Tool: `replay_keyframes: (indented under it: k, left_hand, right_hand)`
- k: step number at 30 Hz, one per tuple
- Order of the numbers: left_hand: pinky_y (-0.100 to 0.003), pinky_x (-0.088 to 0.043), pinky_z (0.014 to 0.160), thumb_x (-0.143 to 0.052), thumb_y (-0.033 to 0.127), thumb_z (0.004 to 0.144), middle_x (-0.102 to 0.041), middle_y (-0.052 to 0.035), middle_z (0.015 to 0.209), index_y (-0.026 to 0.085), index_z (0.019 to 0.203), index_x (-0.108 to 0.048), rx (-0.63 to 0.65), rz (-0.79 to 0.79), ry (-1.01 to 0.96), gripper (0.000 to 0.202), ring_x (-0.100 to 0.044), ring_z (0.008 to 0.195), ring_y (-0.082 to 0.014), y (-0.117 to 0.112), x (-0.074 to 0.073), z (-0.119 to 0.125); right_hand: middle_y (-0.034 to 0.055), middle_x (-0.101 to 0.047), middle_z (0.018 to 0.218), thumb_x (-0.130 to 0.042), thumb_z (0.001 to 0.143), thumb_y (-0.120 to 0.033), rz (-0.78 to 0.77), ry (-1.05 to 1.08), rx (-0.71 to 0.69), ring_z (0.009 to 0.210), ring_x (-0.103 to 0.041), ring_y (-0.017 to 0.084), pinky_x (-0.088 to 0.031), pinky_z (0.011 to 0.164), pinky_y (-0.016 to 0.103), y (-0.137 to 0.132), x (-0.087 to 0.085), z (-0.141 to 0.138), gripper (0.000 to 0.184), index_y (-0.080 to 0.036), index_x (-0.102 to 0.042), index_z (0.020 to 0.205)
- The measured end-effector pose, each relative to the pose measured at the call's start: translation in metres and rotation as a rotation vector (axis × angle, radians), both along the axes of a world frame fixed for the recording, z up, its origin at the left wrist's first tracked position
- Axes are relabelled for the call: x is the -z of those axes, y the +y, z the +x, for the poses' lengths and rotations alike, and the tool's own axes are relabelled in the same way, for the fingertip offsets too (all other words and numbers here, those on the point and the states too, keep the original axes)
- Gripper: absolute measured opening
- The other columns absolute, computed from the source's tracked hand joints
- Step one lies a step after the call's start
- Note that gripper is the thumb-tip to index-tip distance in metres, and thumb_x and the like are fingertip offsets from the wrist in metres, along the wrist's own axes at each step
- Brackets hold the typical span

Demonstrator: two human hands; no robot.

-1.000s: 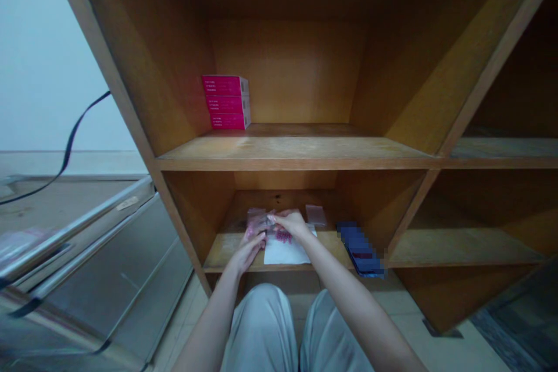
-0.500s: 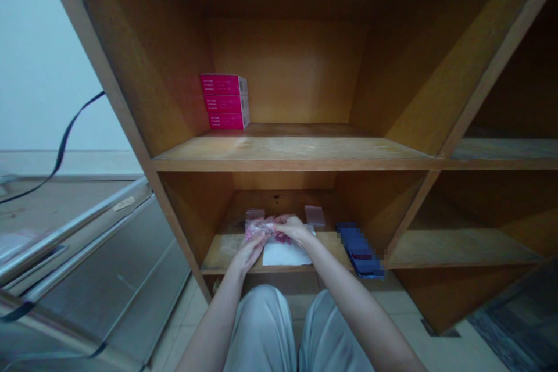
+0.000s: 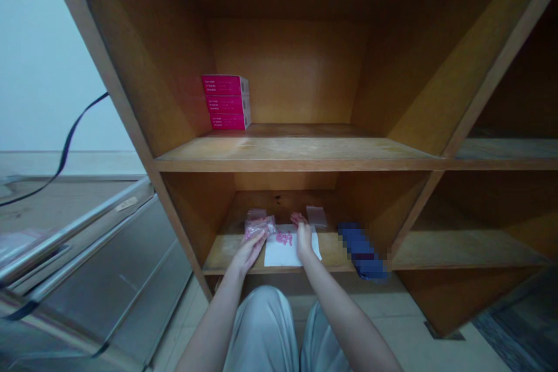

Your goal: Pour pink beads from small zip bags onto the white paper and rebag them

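On the lower shelf lies a white sheet of paper with a small heap of pink pieces on it. My left hand holds a clear plastic bag of pink pieces at the sheet's left edge, fingers closed on its lower end. Over the sheet's right part rests my right hand, fingers stretched toward the back and nothing in them. Its fingertips lie just right of the pink heap.
Another small clear bag lies behind my right hand. A dark blue object overhangs the shelf's front at the right. Three pink boxes are stacked on the upper shelf. A metal cabinet stands to the left.
My right hand let go of the bag and moved right onto the paper, uncovering the pink heap. The left hand keeps the bag at the sheet's left side.
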State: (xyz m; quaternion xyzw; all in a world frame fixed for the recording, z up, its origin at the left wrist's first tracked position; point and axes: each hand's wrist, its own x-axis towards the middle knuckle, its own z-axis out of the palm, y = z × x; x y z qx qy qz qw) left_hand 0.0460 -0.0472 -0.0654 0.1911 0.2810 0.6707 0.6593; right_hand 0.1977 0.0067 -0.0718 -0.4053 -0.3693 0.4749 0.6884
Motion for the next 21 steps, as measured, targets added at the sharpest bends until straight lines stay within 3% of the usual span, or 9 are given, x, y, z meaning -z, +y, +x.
replay_keyframes:
  k: [4,10,16,21]
  left_hand:
    - [-0.026,-0.050,0.080,-0.058,-0.005,0.064,-0.068,-0.0071,0.081,0.010,0.083,-0.061,0.001,-0.036,0.019,0.024,-0.064,0.078,-0.0147,0.000,-0.002,0.001]
    - [-0.025,-0.047,0.086,-0.062,-0.002,0.062,-0.068,-0.0075,0.085,0.010,0.085,-0.062,0.071,-0.058,0.116,0.026,-0.063,0.082,-0.0147,0.002,-0.005,0.004]
    - [-0.027,-0.041,0.092,-0.067,0.003,0.060,-0.064,-0.0103,0.100,0.010,0.093,-0.060,0.163,0.039,0.181,0.034,-0.059,0.094,-0.0169,0.002,-0.006,0.007]
    - [-0.026,-0.041,0.091,-0.067,0.004,0.060,-0.063,-0.0084,0.100,0.012,0.094,-0.060,0.208,0.033,0.208,0.036,-0.058,0.093,-0.0152,0.003,-0.008,0.012]
  right_hand:
    - [0.0087,-0.065,0.092,-0.039,0.072,-0.033,-0.018,0.050,0.030,0.085,-0.059,0.018,-0.042,0.081,0.031,0.003,0.008,-0.010,0.030,-0.015,-0.060,0.082]
    - [0.0096,-0.064,0.099,-0.033,0.076,-0.049,-0.098,0.106,-0.009,0.092,-0.058,0.018,-0.041,0.083,0.030,0.005,0.013,-0.015,0.044,-0.015,-0.060,0.087]
    - [0.0121,-0.061,0.105,-0.026,0.078,-0.055,-0.110,-0.001,-0.088,0.093,-0.058,0.017,-0.042,0.083,0.028,0.002,0.014,-0.013,0.054,-0.014,-0.057,0.094]
    - [0.0123,-0.060,0.105,-0.016,0.080,-0.054,-0.127,-0.113,-0.108,0.095,-0.057,0.017,-0.042,0.082,0.029,0.001,0.013,-0.012,0.059,-0.014,-0.056,0.097]
